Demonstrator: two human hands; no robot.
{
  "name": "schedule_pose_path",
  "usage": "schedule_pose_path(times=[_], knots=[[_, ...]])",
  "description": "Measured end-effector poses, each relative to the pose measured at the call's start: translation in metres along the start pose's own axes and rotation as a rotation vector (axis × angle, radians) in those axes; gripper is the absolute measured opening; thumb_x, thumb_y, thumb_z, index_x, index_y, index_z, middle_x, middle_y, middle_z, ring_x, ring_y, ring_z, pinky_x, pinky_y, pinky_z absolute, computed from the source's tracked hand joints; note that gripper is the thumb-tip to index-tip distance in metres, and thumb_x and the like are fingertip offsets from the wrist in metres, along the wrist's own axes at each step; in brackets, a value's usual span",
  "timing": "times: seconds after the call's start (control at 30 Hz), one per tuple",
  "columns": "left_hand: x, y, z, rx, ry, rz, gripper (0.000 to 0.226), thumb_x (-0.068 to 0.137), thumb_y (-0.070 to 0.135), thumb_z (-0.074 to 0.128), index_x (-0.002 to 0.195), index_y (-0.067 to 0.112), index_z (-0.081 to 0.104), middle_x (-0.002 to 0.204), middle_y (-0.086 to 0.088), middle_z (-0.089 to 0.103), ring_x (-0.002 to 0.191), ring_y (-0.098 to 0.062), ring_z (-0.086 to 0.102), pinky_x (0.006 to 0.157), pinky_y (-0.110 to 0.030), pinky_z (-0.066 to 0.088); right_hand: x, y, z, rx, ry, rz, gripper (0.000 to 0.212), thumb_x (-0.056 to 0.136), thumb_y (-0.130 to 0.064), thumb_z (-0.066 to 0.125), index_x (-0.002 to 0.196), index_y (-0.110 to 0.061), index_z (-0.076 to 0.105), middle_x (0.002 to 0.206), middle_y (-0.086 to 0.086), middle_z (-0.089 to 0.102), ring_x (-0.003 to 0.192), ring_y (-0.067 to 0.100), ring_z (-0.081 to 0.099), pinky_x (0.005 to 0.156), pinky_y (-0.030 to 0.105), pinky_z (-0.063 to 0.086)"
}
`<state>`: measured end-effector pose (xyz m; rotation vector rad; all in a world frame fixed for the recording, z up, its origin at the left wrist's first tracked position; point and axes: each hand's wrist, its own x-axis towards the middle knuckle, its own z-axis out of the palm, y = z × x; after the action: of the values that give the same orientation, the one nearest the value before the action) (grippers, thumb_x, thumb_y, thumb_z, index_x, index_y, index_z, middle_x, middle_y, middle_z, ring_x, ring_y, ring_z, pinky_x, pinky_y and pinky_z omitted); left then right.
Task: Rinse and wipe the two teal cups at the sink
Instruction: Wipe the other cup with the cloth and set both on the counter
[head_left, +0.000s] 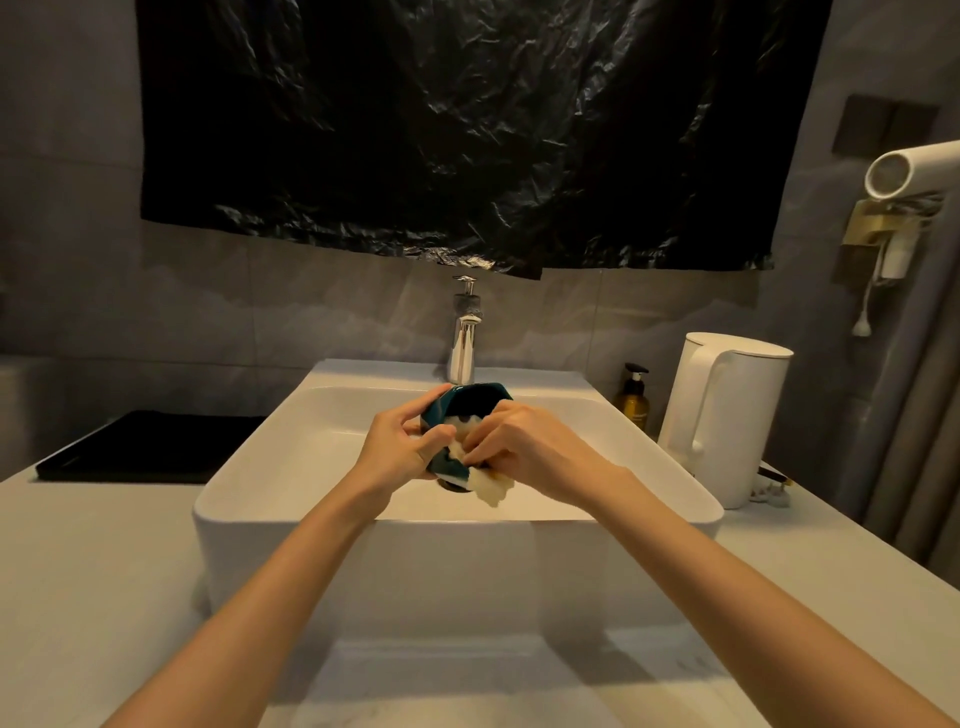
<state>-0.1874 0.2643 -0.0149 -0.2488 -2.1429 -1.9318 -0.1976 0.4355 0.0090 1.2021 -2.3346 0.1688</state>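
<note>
L hand (400, 447) grips teal cup (467, 402), tipped away; R hand (524, 447) pinches cloth (491, 488).

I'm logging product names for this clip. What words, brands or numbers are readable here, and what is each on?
No text in this view can be read.
On the amber pump bottle: a faint label, too small and blurred to read.
On the white kettle and the teal cup: no lettering shows.

Bathroom; washbasin (249, 457), faucet (464, 332), wall hairdryer (909, 169)
</note>
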Motion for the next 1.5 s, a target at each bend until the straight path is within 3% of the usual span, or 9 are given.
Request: schedule_pose_path(times=[0.17, 0.4, 0.53, 0.67, 0.9, 1.17, 1.27, 1.4, 1.5], knots=[[-0.001, 0.001, 0.0, 0.018, -0.04, -0.021, 0.053, 0.089, 0.009, 0.061, 0.137, 0.026, 0.047, 0.123, -0.011, 0.061, 0.1, -0.03, 0.062, 0.064, -0.033, 0.058, 0.004, -0.004, 0.01, 0.049, 0.106, 0.02, 0.019, 0.078, -0.014, 0.077, 0.097, -0.012, 0.077, 0.096, 0.008, 0.074, 0.086, 0.025, 0.065, 0.072, 0.037, 0.058], [-0.003, 0.004, 0.002, 0.035, -0.061, -0.03, 0.053, 0.089, 0.009, 0.06, 0.138, 0.027, 0.046, 0.118, -0.009, 0.062, 0.095, -0.024, 0.061, 0.064, -0.029, 0.057, 0.004, 0.0, 0.015, -0.141, 0.165, 0.079, 0.02, 0.08, -0.021, 0.076, 0.098, -0.015, 0.076, 0.094, 0.007, 0.072, 0.083, 0.024, 0.063, 0.066, 0.032, 0.058], [-0.003, 0.005, 0.002, 0.062, -0.08, -0.034, 0.052, 0.09, 0.01, 0.06, 0.136, 0.027, 0.047, 0.108, -0.004, 0.061, 0.088, -0.02, 0.061, 0.059, -0.026, 0.057, 0.0, -0.003, 0.02, -0.062, 0.173, 0.187, 0.022, 0.083, -0.024, 0.072, 0.102, -0.014, 0.075, 0.103, 0.01, 0.068, 0.09, 0.024, 0.064, 0.076, 0.021, 0.05], [-0.002, 0.005, 0.0, 0.05, -0.073, -0.054, 0.049, 0.09, 0.013, 0.06, 0.136, 0.026, 0.048, 0.107, -0.007, 0.063, 0.086, -0.022, 0.064, 0.059, -0.028, 0.058, 0.001, -0.004, 0.006, 0.124, 0.087, 0.182, 0.026, 0.086, -0.02, 0.068, 0.111, -0.018, 0.072, 0.116, 0.012, 0.061, 0.106, 0.026, 0.055, 0.088, 0.032, 0.051], [-0.001, 0.004, 0.001, 0.054, -0.042, -0.08, 0.046, 0.09, 0.012, 0.06, 0.133, 0.026, 0.051, 0.117, -0.009, 0.062, 0.094, -0.029, 0.063, 0.061, -0.033, 0.058, -0.004, 0.001, -0.013, -0.17, -0.203, 0.006, 0.029, 0.089, -0.031, 0.061, 0.117, -0.031, 0.068, 0.127, -0.002, 0.058, 0.12, 0.015, 0.036, 0.091, 0.032, 0.025], [-0.003, 0.005, 0.001, 0.075, -0.071, -0.068, 0.048, 0.09, 0.011, 0.06, 0.134, 0.027, 0.05, 0.114, -0.008, 0.061, 0.094, -0.025, 0.061, 0.06, -0.027, 0.057, -0.011, 0.003, -0.002, -0.419, -0.067, -0.036, 0.053, 0.079, -0.031, 0.074, 0.129, -0.033, 0.056, 0.121, 0.0, 0.064, 0.108, 0.023, 0.04, 0.076, 0.036, 0.021], [-0.003, 0.005, 0.002, 0.06, -0.04, -0.053, 0.05, 0.088, 0.007, 0.062, 0.133, 0.027, 0.051, 0.119, -0.009, 0.06, 0.099, -0.026, 0.06, 0.063, -0.028, 0.057, -0.009, -0.003, -0.001, -0.582, -0.051, 0.074, 0.045, 0.074, -0.042, 0.078, 0.115, -0.031, 0.063, 0.112, -0.007, 0.069, 0.112, 0.018, 0.041, 0.079, 0.034, 0.02], [-0.002, 0.004, 0.002, 0.041, 0.002, -0.049, 0.051, 0.087, 0.005, 0.063, 0.132, 0.028, 0.052, 0.121, -0.008, 0.06, 0.105, -0.029, 0.059, 0.075, -0.04, 0.057, -0.01, -0.006, 0.008, -0.696, -0.049, 0.122, 0.034, 0.091, -0.038, 0.058, 0.122, -0.026, 0.052, 0.119, -0.004, 0.066, 0.129, 0.019, 0.041, 0.088, 0.035, 0.012], [-0.002, 0.003, 0.002, 0.035, 0.016, -0.056, 0.05, 0.088, 0.005, 0.062, 0.132, 0.027, 0.052, 0.122, -0.008, 0.059, 0.102, -0.027, 0.06, 0.074, -0.04, 0.057, -0.013, -0.007, 0.005, -0.731, -0.086, 0.124, 0.038, 0.085, -0.041, 0.067, 0.118, -0.026, 0.055, 0.108, -0.006, 0.069, 0.122, 0.018, 0.048, 0.089, 0.035, 0.013]])
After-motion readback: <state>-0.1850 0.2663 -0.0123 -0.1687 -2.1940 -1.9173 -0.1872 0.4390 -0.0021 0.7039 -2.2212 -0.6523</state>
